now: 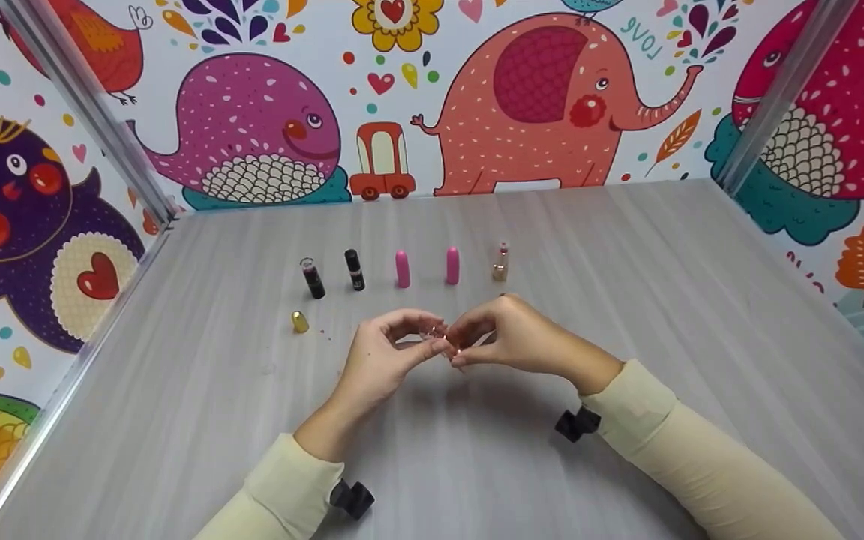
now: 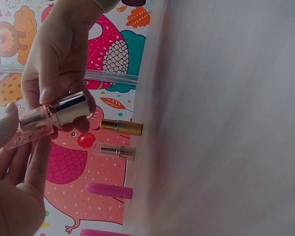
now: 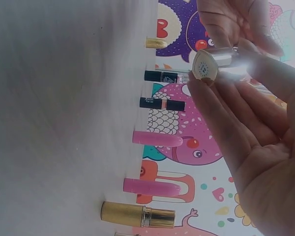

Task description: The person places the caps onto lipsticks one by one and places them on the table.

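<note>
A lipstick with a shiny metallic base (image 2: 71,109) and a transparent cap (image 2: 35,132) is held between both hands, tilted, above the table. My left hand (image 1: 385,356) pinches the transparent cap between thumb and fingers. The metallic base is gripped by my right hand (image 1: 520,337), its round end facing the camera in the right wrist view. Cap and base are together in the left wrist view. In the head view, fingers hide most of the lipstick.
Beyond the hands stand a black lipstick with transparent top (image 1: 313,279), a black tube (image 1: 355,270), two pink tubes (image 1: 402,270) and a transparent-capped lipstick (image 1: 501,264). A gold lipstick (image 3: 137,215) stands nearer. A small gold piece (image 1: 299,322) stands front left. Patterned walls enclose the table (image 1: 199,420).
</note>
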